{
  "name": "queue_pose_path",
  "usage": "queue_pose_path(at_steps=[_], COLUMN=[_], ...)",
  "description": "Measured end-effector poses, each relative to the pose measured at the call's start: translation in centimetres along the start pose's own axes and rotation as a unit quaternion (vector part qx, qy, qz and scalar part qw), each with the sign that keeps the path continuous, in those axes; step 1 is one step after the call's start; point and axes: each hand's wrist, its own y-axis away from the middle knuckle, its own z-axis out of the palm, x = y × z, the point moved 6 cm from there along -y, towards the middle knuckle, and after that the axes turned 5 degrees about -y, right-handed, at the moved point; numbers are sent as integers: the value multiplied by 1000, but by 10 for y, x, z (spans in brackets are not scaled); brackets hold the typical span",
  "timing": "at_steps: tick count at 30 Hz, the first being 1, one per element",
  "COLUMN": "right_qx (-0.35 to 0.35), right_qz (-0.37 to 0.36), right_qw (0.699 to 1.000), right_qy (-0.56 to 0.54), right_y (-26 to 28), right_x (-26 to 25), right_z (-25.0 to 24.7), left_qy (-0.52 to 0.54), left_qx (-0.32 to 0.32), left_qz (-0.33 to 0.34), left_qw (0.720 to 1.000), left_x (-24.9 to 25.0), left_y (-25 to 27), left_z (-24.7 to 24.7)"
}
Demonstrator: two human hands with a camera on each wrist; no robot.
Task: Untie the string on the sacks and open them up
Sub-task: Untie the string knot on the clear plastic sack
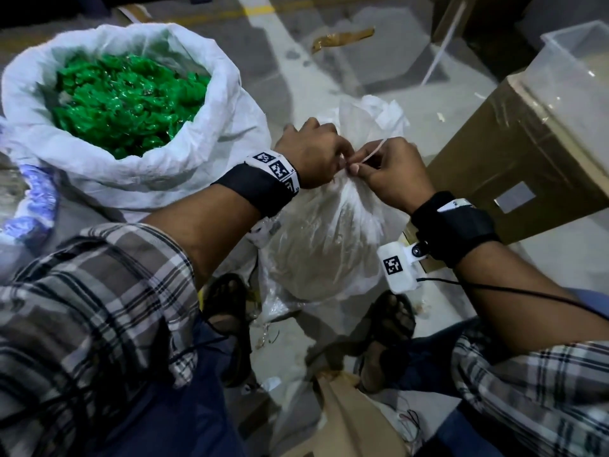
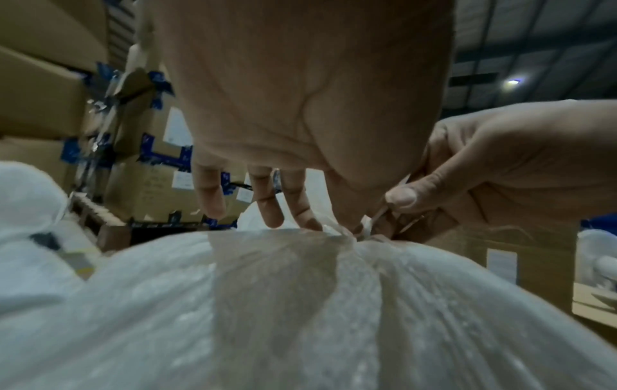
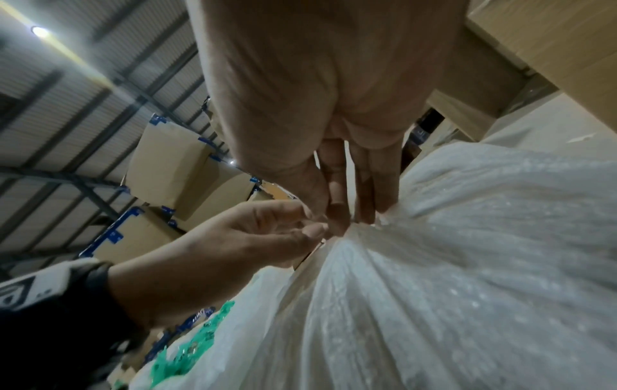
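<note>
Thin, crinkly plastic makes the tied sack (image 1: 324,245) on the floor soft and slippery, so both the left hand (image 1: 311,156) and right hand (image 1: 393,174) pinch its flat string (image 1: 374,152) at the gathered neck.

Grey concrete floor (image 1: 389,70) with a painted white stripe (image 1: 263,37) — beside it, a brown taped cardboard box (image 1: 527,153). Beyond that box, stacked blue-taped cartons (image 2: 147,169) rise under a corrugated metal roof (image 3: 66,79) — one lamp (image 3: 40,31) lit.

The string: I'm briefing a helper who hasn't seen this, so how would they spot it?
Start at the big open sack of green pieces, then go right to the smaller tied sack. At its bunched neck, both hands pinch the string, a thin pale strip, unlike the crinkled plastic.
</note>
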Motion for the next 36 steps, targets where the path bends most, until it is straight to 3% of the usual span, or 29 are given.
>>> queue_pose_path(at_steps=[5,10,18,36], right_qx=[-5,5,39,21], right_qz=[-25,-15,66,94], right_qw=[999,999,996,994], right_qy=[47,35,46,47], right_y=[4,6,7,6], right_x=[-9,-9,8,21], right_z=[6,1,-8,4], left_qy=[-33,-14,66,123], left_qx=[-8,-44,-137,-92], left_qz=[42,36,27,31], left_qw=[999,998,988,988], left_x=[4,5,-10,-10], left_y=[2,3,-3,4], left_z=[-4,-3,5,-1])
